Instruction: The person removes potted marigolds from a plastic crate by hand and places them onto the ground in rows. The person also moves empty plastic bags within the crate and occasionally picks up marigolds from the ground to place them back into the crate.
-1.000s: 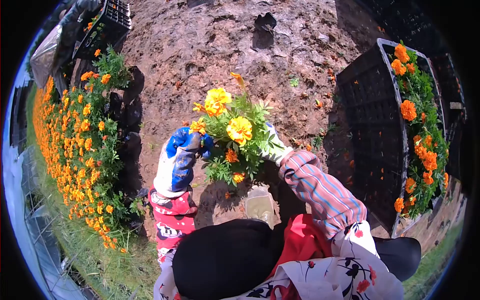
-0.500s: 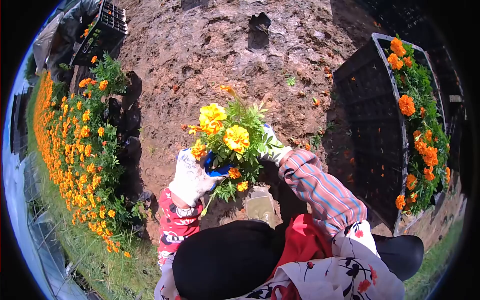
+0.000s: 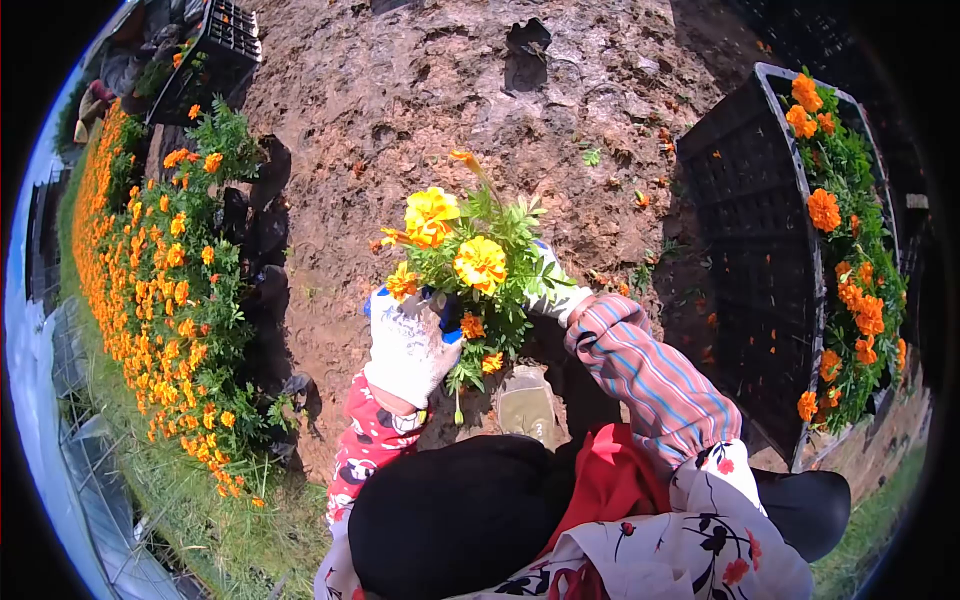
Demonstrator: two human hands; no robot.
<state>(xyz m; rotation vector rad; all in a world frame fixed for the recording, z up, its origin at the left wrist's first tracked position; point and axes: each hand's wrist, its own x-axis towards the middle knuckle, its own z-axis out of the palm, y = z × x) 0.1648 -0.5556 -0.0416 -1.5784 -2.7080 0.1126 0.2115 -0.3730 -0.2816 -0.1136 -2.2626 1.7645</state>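
Note:
A marigold plant [image 3: 481,263] with yellow and orange blooms and leafy green stems is held up between my two gloved hands, above the soil. My left hand [image 3: 408,340], in a white glove with a blue palm, is closed around its left side, fingers partly buried in the leaves. On the other side my right hand [image 3: 553,292], also in a white and blue glove, grips the plant low down; foliage covers most of its fingers. The plant's base and roots are hidden. Below it shows the tip of a shoe [image 3: 527,408].
A black crate [image 3: 765,260] filled with orange marigolds [image 3: 858,300] stands on the right. Rows of marigolds [image 3: 165,290] line the left, with another black crate [image 3: 205,60] at the far left. Bumpy brown soil [image 3: 400,90] with a hole [image 3: 526,55] lies ahead.
My left hand has turned and closed more around the plant, so less of its blue palm shows. The plant and both hands sit slightly further right in view.

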